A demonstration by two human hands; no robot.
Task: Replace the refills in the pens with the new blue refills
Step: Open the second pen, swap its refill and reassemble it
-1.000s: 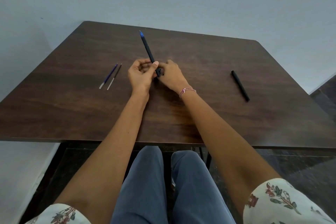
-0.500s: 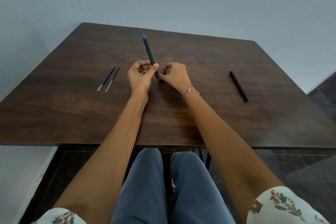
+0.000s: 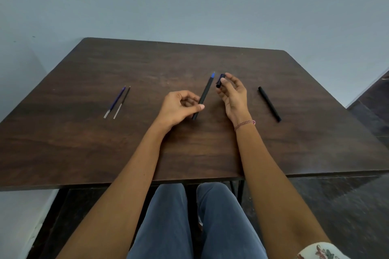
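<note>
Step in hand, as judged: taking pen 1 apart. The left hand (image 3: 179,107) is pinching the pen barrel (image 3: 204,93) between thumb and curled fingers at table centre, blue tip pointing away. The right hand (image 3: 233,94), half curled, is pinching a small dark piece (image 3: 219,82), either cap or plug, just beside the tip.

Next move is likely calling for parking the piece and drawing the refill out.

The blue refill (image 3: 115,99) and dark refill (image 3: 122,101) are lying on the left, pen 2 (image 3: 269,104) on the right, all on a dark wooden table (image 3: 189,153) against a plain grey wall (image 3: 189,6).
</note>
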